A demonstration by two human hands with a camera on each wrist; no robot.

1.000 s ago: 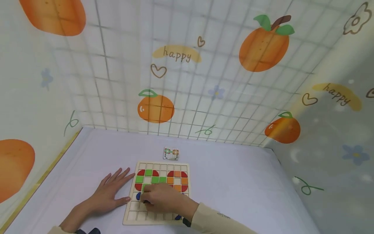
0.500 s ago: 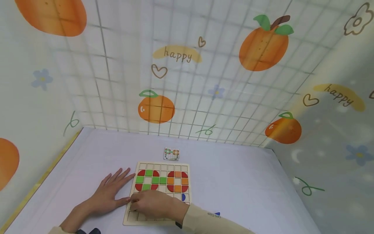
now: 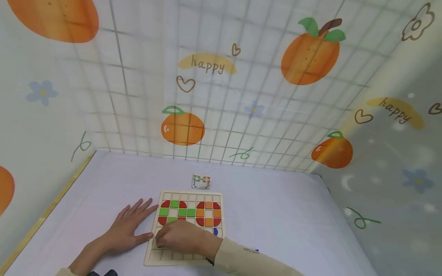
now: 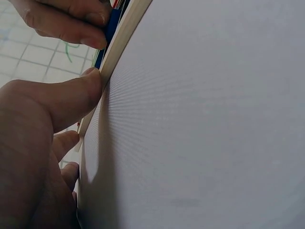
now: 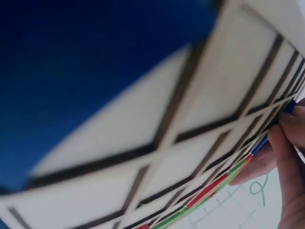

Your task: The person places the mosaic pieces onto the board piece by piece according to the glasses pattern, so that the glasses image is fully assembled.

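A wooden grid board lies on the white cloth, its upper rows holding red, green and orange tiles in two ring shapes. Over the board's lower left, my right hand pinches a blue tile between thumb and fingers; the head view hides that tile. Another bit of blue shows just beyond it. My left hand lies flat with fingers spread, thumb and fingertips touching the board's left edge. A blue tile sits in a right-hand cell. Very near the right wrist camera, a blurred blue piece fills the corner.
Behind the board lies a small pattern card. A loose blue tile peeks out beside the right sleeve. A grid wall with orange prints stands behind the table.
My right hand has moved left across the board to its left columns, revealing the right-hand blue tile and covering a left one. My left hand stays put.
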